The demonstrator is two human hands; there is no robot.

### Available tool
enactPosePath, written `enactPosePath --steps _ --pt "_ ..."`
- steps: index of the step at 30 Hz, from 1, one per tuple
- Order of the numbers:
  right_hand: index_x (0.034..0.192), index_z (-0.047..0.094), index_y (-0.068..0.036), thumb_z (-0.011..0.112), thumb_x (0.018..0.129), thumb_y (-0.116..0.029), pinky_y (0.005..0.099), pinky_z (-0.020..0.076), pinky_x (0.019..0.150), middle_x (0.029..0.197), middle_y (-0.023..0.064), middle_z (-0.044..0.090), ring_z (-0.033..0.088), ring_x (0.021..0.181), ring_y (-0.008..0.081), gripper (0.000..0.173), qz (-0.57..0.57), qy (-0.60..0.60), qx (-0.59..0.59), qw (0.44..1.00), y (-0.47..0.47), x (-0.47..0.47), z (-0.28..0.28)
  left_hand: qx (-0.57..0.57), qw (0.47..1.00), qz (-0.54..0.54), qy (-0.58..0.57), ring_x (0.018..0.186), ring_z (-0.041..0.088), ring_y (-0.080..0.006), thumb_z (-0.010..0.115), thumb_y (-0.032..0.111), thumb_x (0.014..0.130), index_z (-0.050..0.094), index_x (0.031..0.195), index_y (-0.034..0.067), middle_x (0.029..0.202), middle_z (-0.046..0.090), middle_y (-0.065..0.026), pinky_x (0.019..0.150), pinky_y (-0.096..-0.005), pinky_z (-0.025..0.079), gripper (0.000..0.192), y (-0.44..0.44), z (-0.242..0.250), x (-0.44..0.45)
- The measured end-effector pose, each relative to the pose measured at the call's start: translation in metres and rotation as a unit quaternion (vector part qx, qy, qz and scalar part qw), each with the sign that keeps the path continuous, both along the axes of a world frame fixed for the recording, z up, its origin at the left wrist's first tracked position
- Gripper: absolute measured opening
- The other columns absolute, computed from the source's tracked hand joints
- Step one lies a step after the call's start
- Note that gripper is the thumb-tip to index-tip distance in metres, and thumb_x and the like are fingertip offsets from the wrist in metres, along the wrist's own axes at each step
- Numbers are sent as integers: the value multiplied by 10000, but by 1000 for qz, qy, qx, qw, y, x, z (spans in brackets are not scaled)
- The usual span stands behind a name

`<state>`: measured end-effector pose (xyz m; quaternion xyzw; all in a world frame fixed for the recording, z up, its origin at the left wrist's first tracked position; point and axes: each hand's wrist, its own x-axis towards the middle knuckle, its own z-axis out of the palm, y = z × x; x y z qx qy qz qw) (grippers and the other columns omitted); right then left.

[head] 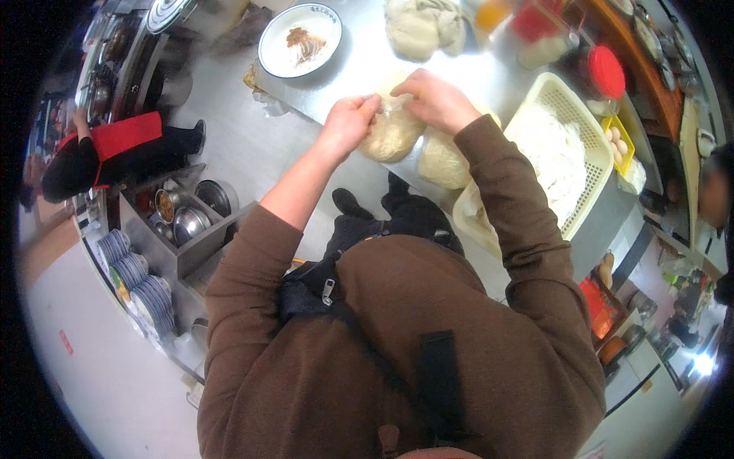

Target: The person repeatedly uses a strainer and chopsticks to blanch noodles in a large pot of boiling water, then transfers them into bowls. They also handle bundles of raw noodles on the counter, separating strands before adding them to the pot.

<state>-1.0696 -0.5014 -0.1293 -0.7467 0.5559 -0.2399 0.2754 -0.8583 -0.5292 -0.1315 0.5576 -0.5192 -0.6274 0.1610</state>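
Observation:
A see-through plastic bag with tan food inside, perhaps dough or noodles, rests by the near edge of a steel worktable. My left hand pinches the bag's gathered top between thumb and fingers. From the other side my right hand grips the same top, its fingers bent down over the plastic and partly hiding it. A second filled bag lies beside the first, just below my right wrist. What exactly the bags hold is blurred.
On the table stand a white enamel bowl with seasoning, a cloth-like pale bundle and a cream plastic basket of white food. Eggs sit beyond in a yellow basket. A person works at left, near stacked bowls.

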Motion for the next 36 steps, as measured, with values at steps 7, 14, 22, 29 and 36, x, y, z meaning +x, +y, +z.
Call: enactPosePath --steps 7,14,22,29,36 --pt "947 679 -62 630 862 -240 415 501 804 892 138 656 634 879 340 203 -65 39 127 989 7 10 10 24 997 68 37 585 505 -88 586 275 977 662 841 6 685 578 -8 569 -261 426 311 3 -2 0" --pt "924 674 -19 626 888 -267 385 517 762 840 170 688 671 802 303 256 -138 -67 228 962 16 10 13 -224 961 135 -87 716 619 -206 635 236 902 639 990 -3 777 647 -88 697 -342 502 255 9 -6 -1" --pt "964 681 -3 616 885 -220 368 519 733 794 164 680 662 731 281 241 -59 -139 301 942 18 13 13 -237 958 -56 -151 837 672 -278 622 193 863 678 1045 17 901 689 -182 783 -353 519 259 33 -17 -20" --pt "1043 678 -57 581 892 -136 383 502 863 959 142 652 628 949 338 196 -32 -30 59 997 -4 -8 -4 -3 1000 24 12 892 660 -195 577 234 886 670 1054 -7 981 700 -146 805 -316 505 308 15 -24 -19" --pt "1002 676 -124 661 845 -204 389 513 829 975 109 598 623 925 305 177 92 47 26 994 -15 -2 -6 -46 993 -40 -102 876 662 -277 600 300 859 657 1013 5 951 685 -182 803 -368 502 338 12 -9 -33"
